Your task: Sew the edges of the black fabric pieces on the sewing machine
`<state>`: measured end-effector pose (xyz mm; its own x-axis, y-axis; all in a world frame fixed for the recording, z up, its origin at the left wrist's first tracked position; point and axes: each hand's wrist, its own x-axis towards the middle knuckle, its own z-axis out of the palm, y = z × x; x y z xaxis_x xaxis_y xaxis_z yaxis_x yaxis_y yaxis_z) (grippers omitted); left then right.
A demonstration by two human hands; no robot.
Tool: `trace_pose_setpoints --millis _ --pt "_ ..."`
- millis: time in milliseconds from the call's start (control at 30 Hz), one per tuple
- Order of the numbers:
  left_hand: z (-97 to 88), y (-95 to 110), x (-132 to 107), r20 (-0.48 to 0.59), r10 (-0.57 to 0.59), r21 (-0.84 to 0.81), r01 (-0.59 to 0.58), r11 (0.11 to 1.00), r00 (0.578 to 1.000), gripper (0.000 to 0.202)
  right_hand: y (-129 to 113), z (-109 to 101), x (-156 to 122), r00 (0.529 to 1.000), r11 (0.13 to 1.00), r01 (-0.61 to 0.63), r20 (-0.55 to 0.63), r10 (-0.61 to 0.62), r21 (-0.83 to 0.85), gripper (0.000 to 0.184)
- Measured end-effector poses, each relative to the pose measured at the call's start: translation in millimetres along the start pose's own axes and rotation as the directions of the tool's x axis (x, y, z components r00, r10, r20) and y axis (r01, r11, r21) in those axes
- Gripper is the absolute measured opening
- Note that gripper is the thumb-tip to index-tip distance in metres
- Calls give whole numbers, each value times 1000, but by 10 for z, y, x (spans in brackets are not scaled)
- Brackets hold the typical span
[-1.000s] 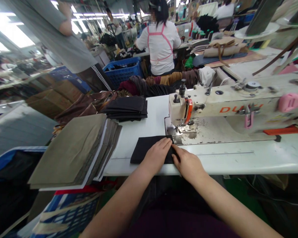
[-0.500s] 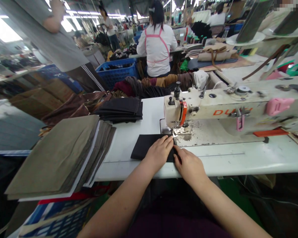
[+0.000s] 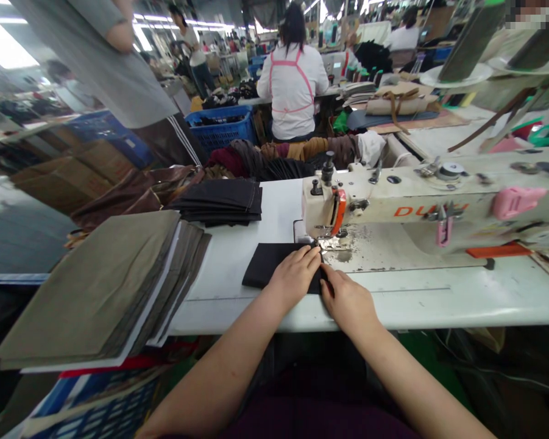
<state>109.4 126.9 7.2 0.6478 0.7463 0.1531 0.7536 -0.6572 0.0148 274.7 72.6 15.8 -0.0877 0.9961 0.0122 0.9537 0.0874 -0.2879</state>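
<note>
Far left: stack of olive-grey cloth panels [image 3: 91,286], pale layers showing along its right edge, overhanging the front of the white table [image 3: 439,314]. Behind and right of it: stack of black folded pieces [image 3: 219,201], lying on the tabletop. Blue crate [image 3: 226,131] beyond.

Centre: black cloth piece [image 3: 265,262] lies flat on the table, its right end just beside the machine's needle area. Left hand [image 3: 295,274] rests palm-down on the right part of this cloth, fingers extended together, not clenched. Right hand [image 3: 350,299] is at the cloth's right edge, thumb and forefinger touching it; cannot tell whether they pinch it.

Right: sewing machine [image 3: 379,198], cream-coloured, head above the plate. Pink-handled snips [image 3: 444,230] hang on its arm; pink clip [image 3: 518,202] farther right; orange strip [image 3: 498,250] below.
</note>
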Motion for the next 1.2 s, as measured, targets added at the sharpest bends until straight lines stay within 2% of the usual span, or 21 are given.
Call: trace_pose_setpoints --millis 400,733,833,1000,1200 --pt "-10 10 14 -36 -14 -34 13 999 999 41 62 22 -1 1000 999 0 -8 0 44 43" --pt "-25 -9 -22 31 -17 10 16 1000 999 45 51 -37 -25 999 997 9 32 -11 76 45" --pt "5 4 -70 1 -1 31 1 1000 1000 47 44 -38 -14 1000 998 -4 31 2 65 43" --pt "0 46 -219 -69 70 21 -68 997 995 36 51 0 42 1000 998 15 0 -15 60 44" --pt "31 29 -289 -114 66 -17 -69 997 991 37 57 65 65 998 999 41 -45 -41 6 45"
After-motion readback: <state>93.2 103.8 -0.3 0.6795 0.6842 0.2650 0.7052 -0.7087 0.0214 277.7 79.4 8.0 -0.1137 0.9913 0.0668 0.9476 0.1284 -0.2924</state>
